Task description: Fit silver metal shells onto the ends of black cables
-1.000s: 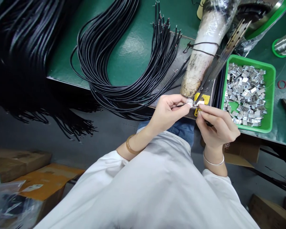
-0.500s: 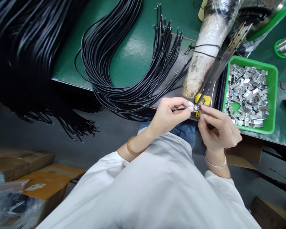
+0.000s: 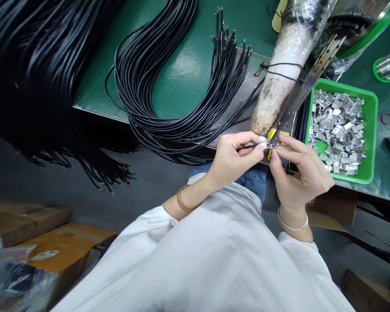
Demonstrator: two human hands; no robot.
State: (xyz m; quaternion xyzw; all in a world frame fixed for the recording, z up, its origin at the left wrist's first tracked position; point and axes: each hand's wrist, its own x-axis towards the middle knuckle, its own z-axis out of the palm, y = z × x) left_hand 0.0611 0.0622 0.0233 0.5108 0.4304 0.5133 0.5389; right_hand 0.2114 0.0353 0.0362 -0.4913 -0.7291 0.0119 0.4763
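Black cable, one held length in the head view, is pinched by the left hand near the edge of the bench, long axis sideways, end toward the right hand, whose grip cannot be told. One green tray holds many metal pieces.

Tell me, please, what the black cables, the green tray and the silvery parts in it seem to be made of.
Black cables: outwardly probably PVC or rubber, satin, from their smooth highlights and loose curves. Green tray: likely moulded plastic, smooth, from its even colour and rounded corners. Silvery parts: apparently thin sheet metal, bright, from their reflections; which metal is unclear.
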